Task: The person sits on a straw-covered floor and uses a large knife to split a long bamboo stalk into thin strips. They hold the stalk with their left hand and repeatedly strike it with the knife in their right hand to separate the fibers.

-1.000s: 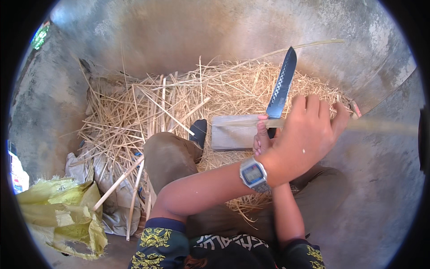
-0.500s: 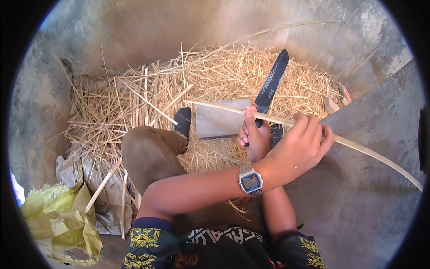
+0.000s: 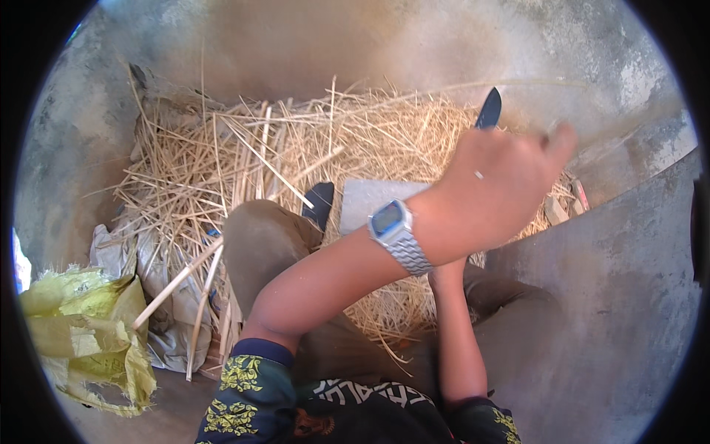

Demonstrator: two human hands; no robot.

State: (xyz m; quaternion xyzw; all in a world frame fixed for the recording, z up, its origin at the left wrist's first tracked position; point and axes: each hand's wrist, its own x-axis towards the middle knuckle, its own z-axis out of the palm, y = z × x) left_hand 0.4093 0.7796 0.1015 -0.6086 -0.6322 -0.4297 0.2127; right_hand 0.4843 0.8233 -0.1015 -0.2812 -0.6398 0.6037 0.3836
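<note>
My left hand (image 3: 492, 189), with a silver digital watch (image 3: 390, 220) on its wrist, is raised across my right forearm and smeared by motion. Its fingers point up and to the right; whether they grip anything cannot be made out. Behind it is my right hand (image 3: 449, 274), of which only the wrist end shows. The dark blade tip of a knife (image 3: 489, 109) sticks up past the left knuckles, in line with the right hand; its handle is hidden. No pale strip is visible in either hand.
A grey block (image 3: 377, 200) lies before my folded legs, partly behind my left arm. Around it spreads a heap of straw-coloured shavings and strips (image 3: 296, 140). At left are a torn yellow sack (image 3: 89, 340) and longer sticks (image 3: 177, 281). Concrete walls (image 3: 333, 44) enclose the heap.
My left hand has risen and now covers the right hand and most of the knife. The long pale strip that both hands held is out of sight. The view has shifted slightly.
</note>
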